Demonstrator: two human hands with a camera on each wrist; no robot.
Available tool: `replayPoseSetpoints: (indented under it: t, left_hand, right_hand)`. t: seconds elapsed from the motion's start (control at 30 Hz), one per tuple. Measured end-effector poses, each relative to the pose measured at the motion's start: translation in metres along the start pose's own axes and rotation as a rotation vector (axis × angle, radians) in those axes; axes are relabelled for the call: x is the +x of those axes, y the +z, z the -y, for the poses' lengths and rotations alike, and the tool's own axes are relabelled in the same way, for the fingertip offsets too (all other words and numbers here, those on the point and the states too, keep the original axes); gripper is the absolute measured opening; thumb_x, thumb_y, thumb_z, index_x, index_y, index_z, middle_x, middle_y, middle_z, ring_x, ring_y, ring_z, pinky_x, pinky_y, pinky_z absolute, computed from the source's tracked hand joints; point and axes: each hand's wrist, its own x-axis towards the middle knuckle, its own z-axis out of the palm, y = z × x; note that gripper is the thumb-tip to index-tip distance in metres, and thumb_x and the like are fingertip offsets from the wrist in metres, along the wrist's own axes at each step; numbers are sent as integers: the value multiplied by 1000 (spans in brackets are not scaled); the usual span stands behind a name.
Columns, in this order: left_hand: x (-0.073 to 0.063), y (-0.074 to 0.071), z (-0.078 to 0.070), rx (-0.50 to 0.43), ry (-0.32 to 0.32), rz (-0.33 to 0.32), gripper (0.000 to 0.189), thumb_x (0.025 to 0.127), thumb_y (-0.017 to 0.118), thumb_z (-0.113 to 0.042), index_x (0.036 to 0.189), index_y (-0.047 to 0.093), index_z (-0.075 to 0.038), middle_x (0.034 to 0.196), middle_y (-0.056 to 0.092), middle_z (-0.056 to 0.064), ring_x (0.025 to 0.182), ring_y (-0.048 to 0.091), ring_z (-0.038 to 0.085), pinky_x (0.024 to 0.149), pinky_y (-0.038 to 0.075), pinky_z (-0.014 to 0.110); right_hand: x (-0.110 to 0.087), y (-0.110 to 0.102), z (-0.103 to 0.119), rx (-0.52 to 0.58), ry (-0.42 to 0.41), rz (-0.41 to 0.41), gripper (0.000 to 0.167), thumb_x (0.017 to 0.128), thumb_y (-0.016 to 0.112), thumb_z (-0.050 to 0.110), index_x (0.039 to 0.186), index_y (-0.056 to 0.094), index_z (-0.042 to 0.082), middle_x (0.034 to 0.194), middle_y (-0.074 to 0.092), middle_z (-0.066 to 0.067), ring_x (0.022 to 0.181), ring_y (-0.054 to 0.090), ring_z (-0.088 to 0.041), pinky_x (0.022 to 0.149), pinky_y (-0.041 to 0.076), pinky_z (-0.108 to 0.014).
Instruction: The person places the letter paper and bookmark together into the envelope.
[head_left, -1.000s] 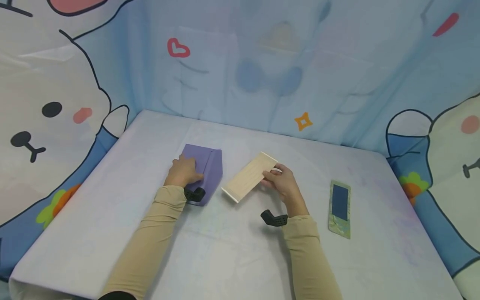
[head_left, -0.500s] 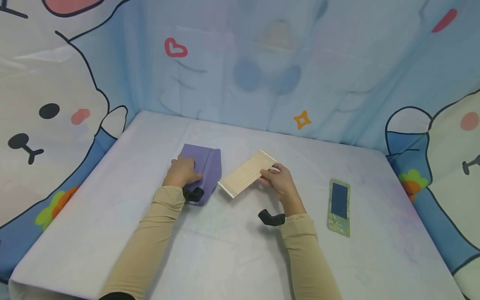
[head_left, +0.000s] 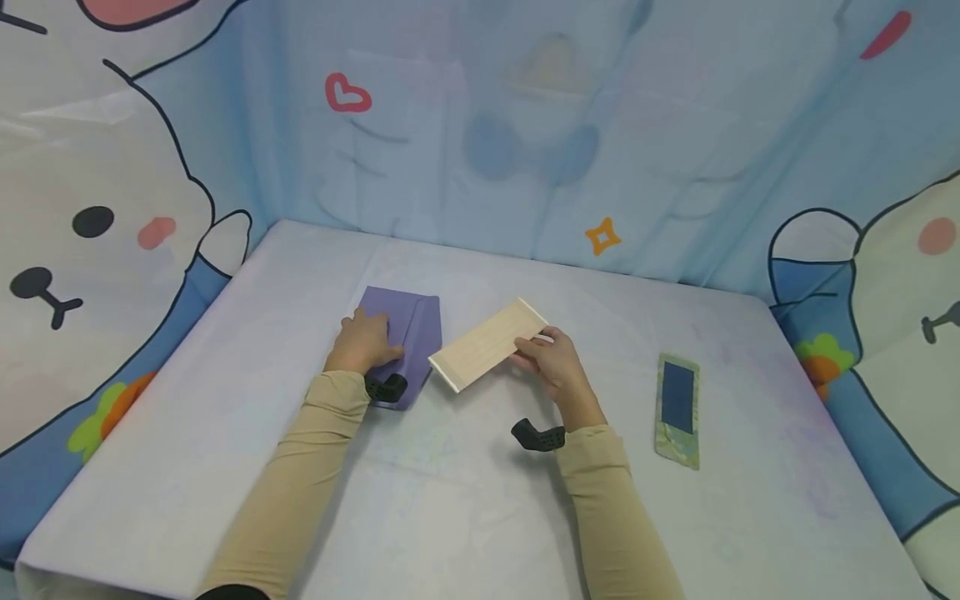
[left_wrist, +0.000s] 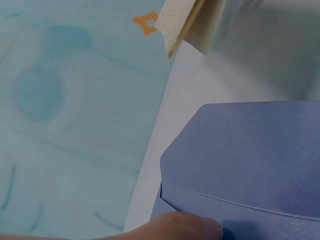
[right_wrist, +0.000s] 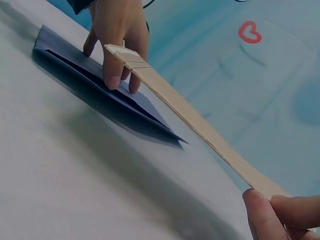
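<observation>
A purple envelope (head_left: 420, 329) lies on the table with its flap unfolded to the right. My left hand (head_left: 363, 342) rests on the envelope with its fingers spread, pressing it down. In the left wrist view the thumb (left_wrist: 185, 226) lies just below the edge of the pocket. My right hand (head_left: 558, 367) pinches one end of a long cream folded card (head_left: 487, 343) with a wood-grain look, thumb on top. The card is tilted above the table, its free end close to the envelope's flap. In the right wrist view, the card's far end (right_wrist: 132, 60) shows folded layers and overlaps the left hand.
A narrow green patterned card (head_left: 677, 412) with a dark blue panel lies to the right of my right forearm. The white-covered table (head_left: 465, 500) ends at the back against a blue printed curtain (head_left: 420, 167). A black wrist camera mount (head_left: 537, 435) sticks out beside the right wrist.
My right hand has brought the cream folded card a little left, its free end now closer to the envelope's flap. The left hand stays on the envelope.
</observation>
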Motion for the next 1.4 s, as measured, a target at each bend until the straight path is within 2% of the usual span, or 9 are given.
replayPoseSetpoints:
  t: [0.13, 0.33, 0.4, 0.63, 0.83, 1.1, 1.4]
  left_hand:
    - [-1, -1, -1, -14, -6, 1, 61, 85, 65, -34, 132, 50, 3, 136, 40, 33, 121, 41, 50, 95, 42, 56]
    - [-2, -1, -3, -37, -13, 0, 60, 84, 65, -33, 131, 51, 2, 136, 40, 31, 121, 40, 49, 94, 43, 56]
    - [-2, -1, -4, -35, -14, -2, 60, 84, 66, -33, 131, 51, 2, 136, 41, 31, 121, 40, 48, 94, 43, 55]
    - [-2, -1, -5, -34, -20, -2, 61, 84, 66, -33, 132, 51, 2, 136, 41, 30, 121, 41, 48, 94, 43, 55]
    - [-3, 0, -5, -26, -20, -5, 59, 84, 66, -33, 130, 52, 2, 135, 42, 30, 120, 42, 48, 93, 43, 55]
    - [-2, 1, -4, -22, -22, -7, 59, 83, 65, -32, 130, 52, 2, 134, 42, 31, 119, 42, 47, 91, 44, 54]
    - [-2, 1, -2, -23, -24, -8, 59, 83, 65, -32, 131, 51, 1, 135, 41, 31, 119, 41, 47, 92, 44, 55]
  right_hand:
    - [-1, 3, -1, -1, 1, 6, 56, 92, 58, 3, 141, 32, 3, 120, 53, -18, 84, 66, -13, 80, 54, -24]
    - [-1, 8, -3, 0, 1, 26, 54, 93, 56, 3, 141, 31, 5, 127, 50, -21, 106, 63, -26, 81, 54, -24]
    - [-1, 10, -4, 6, 0, 33, 54, 93, 56, 3, 141, 30, 4, 128, 49, -22, 108, 62, -27, 82, 54, -24]
    - [-3, 15, -7, 4, -5, 49, 54, 92, 57, 3, 140, 30, 3, 121, 52, -20, 90, 66, -17, 81, 54, -24]
    - [-5, 20, -8, -2, -7, 48, 53, 92, 58, 3, 138, 32, 4, 118, 53, -17, 86, 65, -15, 78, 55, -24]
    - [-7, 26, -9, 2, -41, 54, 50, 91, 58, 0, 135, 34, 1, 103, 53, -11, 77, 64, -11, 74, 55, -21]
    - [-10, 35, -10, -42, -55, 43, 55, 91, 58, 1, 140, 33, 5, 101, 51, -8, 78, 61, -10, 75, 55, -21]
